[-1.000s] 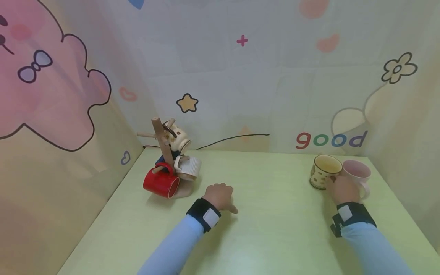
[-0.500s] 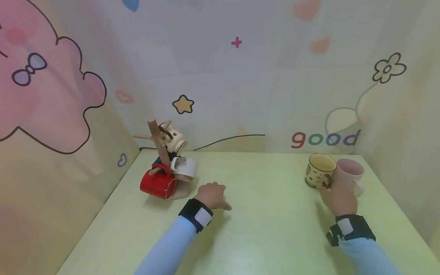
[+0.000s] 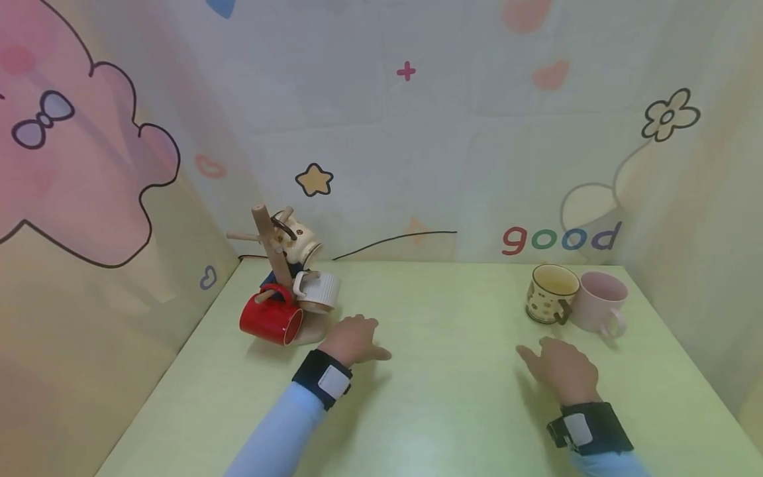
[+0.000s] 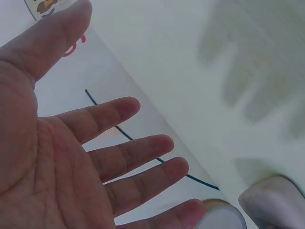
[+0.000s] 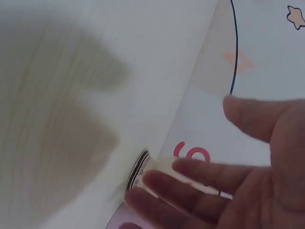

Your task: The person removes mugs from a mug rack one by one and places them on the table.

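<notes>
Pale curtains point(image 3: 334, 86) printed with a star, hearts and the word "good" point(image 3: 564, 240) rise behind and beside your light green bench point(image 3: 441, 371). At its far right corner, a cream spotted mug point(image 3: 550, 295) with a brown handle stands upright just beside a pink mug point(image 3: 598, 301), also upright; whether they touch is hard to tell. Your right hand point(image 3: 561, 371) hangs over the bench on the near-edge side of both mugs, apart from them, its fingers open and loosely extended, thumb out. Your left hand point(image 3: 352, 341) is over the bench left of centre, fingers open and spread. Near it, toward the far left corner, a wooden mug rack point(image 3: 268, 238) bears a tilted red mug point(image 3: 271, 321), a white ribbed mug point(image 3: 320, 291) and a cream patterned mug point(image 3: 303, 242); something dark blue point(image 3: 271, 283) shows partly hidden behind the post.
</notes>
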`<state>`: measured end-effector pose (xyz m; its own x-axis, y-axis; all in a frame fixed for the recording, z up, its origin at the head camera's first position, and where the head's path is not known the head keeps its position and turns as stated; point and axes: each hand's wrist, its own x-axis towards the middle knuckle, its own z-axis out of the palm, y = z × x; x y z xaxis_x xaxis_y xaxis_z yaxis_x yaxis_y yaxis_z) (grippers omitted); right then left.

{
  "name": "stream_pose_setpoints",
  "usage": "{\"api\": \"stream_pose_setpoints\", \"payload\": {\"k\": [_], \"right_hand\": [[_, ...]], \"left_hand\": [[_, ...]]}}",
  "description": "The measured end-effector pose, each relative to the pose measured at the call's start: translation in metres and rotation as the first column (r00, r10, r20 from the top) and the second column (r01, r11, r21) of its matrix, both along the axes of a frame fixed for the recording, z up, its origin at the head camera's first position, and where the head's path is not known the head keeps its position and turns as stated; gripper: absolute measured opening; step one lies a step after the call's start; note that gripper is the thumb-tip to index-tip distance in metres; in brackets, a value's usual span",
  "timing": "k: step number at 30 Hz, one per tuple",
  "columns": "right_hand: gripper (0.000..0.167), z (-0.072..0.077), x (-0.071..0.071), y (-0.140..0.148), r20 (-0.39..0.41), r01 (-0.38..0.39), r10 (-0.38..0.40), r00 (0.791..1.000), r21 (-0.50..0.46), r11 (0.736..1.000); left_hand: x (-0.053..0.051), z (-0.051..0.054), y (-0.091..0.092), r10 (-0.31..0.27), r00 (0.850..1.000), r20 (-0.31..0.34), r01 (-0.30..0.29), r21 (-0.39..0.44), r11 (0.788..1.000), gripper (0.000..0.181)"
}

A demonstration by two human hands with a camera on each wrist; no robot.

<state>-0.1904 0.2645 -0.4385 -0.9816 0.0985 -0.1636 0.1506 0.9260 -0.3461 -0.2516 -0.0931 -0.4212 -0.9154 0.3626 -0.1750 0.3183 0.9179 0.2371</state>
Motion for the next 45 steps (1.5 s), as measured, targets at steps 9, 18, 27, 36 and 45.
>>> {"api": "stream_pose_setpoints", "payload": {"k": [9, 18, 27, 36, 45], "right_hand": [[0.068, -0.008, 0.011, -0.022, 0.034, -0.206, 0.207, 0.978, -0.026, 0.978], [0.068, -0.007, 0.012, -0.03, 0.055, -0.203, 0.203, 0.978, -0.013, 0.979], [0.065, -0.005, 0.011, -0.035, 0.021, -0.204, 0.204, 0.979, -0.01, 0.979], [0.064, -0.006, 0.013, -0.038, 0.018, -0.199, 0.199, 0.98, -0.018, 0.98], [0.063, -0.012, 0.012, -0.039, 0.022, -0.196, 0.197, 0.98, -0.015, 0.98]], "left_hand": [[0.009, 0.009, -0.028, 0.085, 0.996, -0.01, -0.084, 0.038, 0.996, 0.067], [0.015, 0.044, -0.068, 0.168, 0.985, -0.04, -0.161, 0.136, 0.978, 0.061], [0.01, 0.09, -0.133, 0.292, 0.951, -0.106, -0.27, 0.186, 0.945, 0.063], [-0.007, 0.135, -0.171, 0.397, 0.892, -0.215, -0.38, 0.115, 0.918, 0.082], [-0.028, 0.143, -0.187, 0.419, 0.866, -0.273, -0.407, 0.105, 0.908, 0.079]]}}
